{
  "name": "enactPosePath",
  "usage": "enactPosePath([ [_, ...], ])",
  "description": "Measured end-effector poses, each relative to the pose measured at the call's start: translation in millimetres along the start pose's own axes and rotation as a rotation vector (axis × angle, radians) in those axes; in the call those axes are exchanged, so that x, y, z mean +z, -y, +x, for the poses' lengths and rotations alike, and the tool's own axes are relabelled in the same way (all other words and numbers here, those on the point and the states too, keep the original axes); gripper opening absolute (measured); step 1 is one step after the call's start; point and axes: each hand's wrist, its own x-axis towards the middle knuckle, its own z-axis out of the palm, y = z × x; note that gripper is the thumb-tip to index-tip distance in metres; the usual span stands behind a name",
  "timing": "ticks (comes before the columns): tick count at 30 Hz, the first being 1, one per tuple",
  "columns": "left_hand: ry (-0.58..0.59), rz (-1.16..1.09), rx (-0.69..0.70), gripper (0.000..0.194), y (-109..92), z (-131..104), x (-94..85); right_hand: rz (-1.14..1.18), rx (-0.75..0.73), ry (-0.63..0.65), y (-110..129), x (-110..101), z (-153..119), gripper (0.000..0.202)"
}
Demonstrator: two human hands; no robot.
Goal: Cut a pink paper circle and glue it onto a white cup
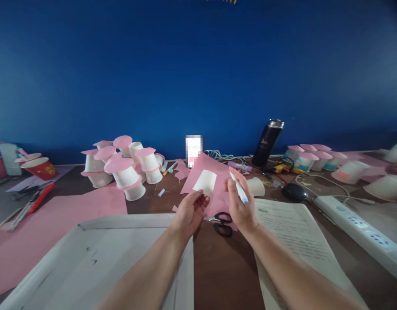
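Observation:
My left hand is closed on the rim of a white paper cup, held tilted above pink paper. In my right hand is a white marker pen with a bluish end, gripped between thumb and fingers and apart from the cup. Below and between the hands lie black-handled scissors, their blades partly hidden. Cut pink paper spreads behind both hands. Just beyond my right hand another white cup lies on its side.
Stacked white cups with pink paper discs stand at left, more capped cups at right. A black flask leans near the blue wall. A power strip, a mouse and a printed sheet lie on the right.

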Motion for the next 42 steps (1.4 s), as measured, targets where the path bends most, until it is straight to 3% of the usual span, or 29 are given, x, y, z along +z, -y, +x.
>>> enactPosePath([
  [4, 0.087, -0.009, 0.029, 0.001, 0.4, 3.7, -3.5, -0.124, -0.236, 0.211, 12.1, -2.5, -5.7, 0.029],
  [6, 0.112, 0.023, 0.062, 0.006, 1.4, 5.3, -5.8, -0.144, -0.276, 0.245, 13.2, -2.4, -6.5, 0.025],
  [17, 0.168, 0.164, 0.13, 0.02, 3.0, 7.7, -7.5, -0.223, -0.327, 0.238, 11.2, -1.7, -4.8, 0.021],
  [42, 0.175, 0.159, 0.11, 0.018, 2.4, 6.2, -6.3, -0.34, -0.312, 0.247, 10.0, 0.1, -5.4, 0.018],
])
